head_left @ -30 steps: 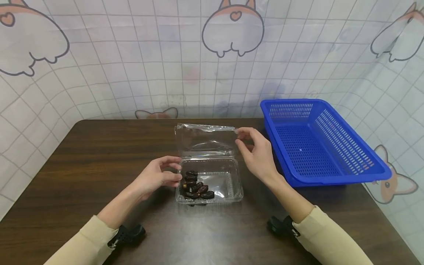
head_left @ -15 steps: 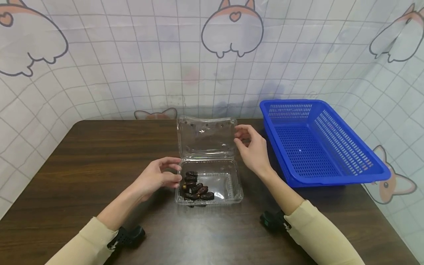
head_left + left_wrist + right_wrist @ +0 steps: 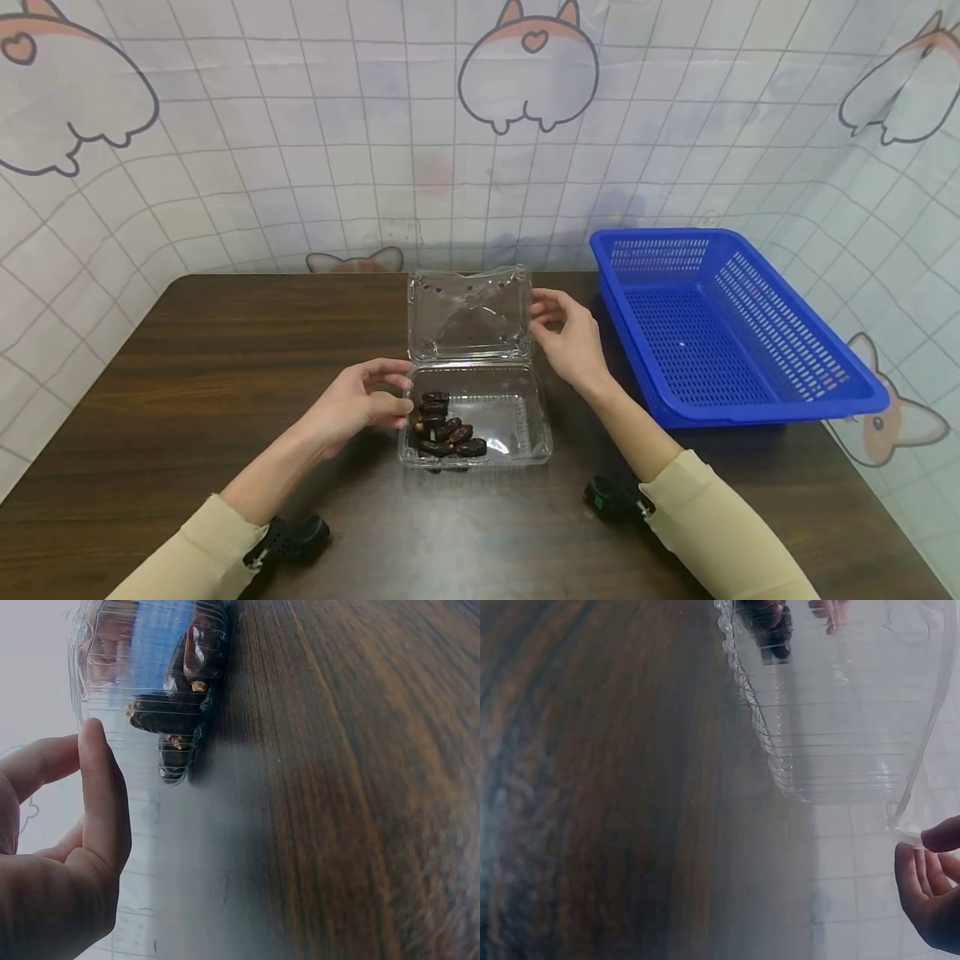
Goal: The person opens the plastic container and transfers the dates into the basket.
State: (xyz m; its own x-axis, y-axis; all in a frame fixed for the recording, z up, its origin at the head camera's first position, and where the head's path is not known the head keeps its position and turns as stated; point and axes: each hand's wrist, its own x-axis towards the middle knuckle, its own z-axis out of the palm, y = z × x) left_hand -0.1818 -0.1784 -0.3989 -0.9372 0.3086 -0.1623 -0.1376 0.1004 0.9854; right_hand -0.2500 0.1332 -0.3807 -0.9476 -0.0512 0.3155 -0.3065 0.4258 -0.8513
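A clear plastic clamshell box [image 3: 510,421] stands open on the table. Several dark, wrinkled dates [image 3: 450,431] lie along its left side and front. My left hand [image 3: 351,407] pinches the box's left rim between thumb and fingers; in the left wrist view the thumb [image 3: 101,795] meets the clear wall. At the back, the raised lid [image 3: 468,321] leans away from me. My right hand [image 3: 572,340] holds the lid's right edge, and the right wrist view has its thumb and fingers [image 3: 911,874] pinching the clear plastic at a corner.
A blue slotted plastic basket [image 3: 738,408] sits on the right of the brown wooden table [image 3: 225,350], close to my right forearm. Behind the table hangs a white gridded sheet [image 3: 360,150] with cartoon animals. Each wrist carries a black strap and camera [image 3: 296,537].
The lid has swung back, from tilting toward me to leaning away. My right hand shifted slightly left along with it. The left hand, the box base and the dates stay in place.
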